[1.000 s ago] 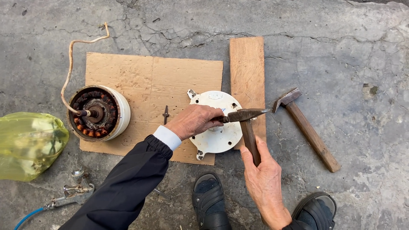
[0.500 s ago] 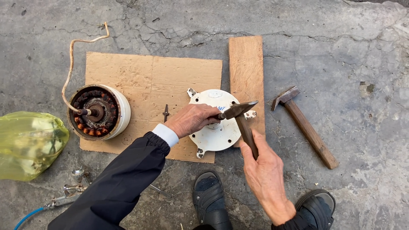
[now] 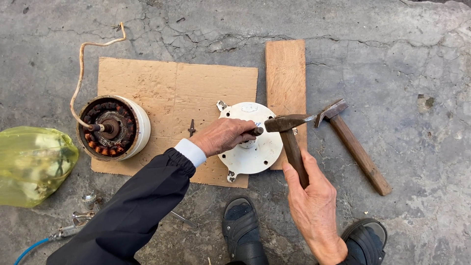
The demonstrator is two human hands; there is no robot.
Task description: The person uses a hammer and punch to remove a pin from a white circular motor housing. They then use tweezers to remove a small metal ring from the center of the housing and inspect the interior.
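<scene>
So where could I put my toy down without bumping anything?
Bare cardboard lies between the round motor and the wooden plank. Open concrete sits right of the spare hammer. It's crowded at the white cover plate, where the left hand and the right hand swinging a hammer meet.

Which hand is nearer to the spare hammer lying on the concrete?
Right. The right hand grips the handle of another hammer, just left of the spare hammer. The left hand rests on the white round cover, farther left.
</scene>
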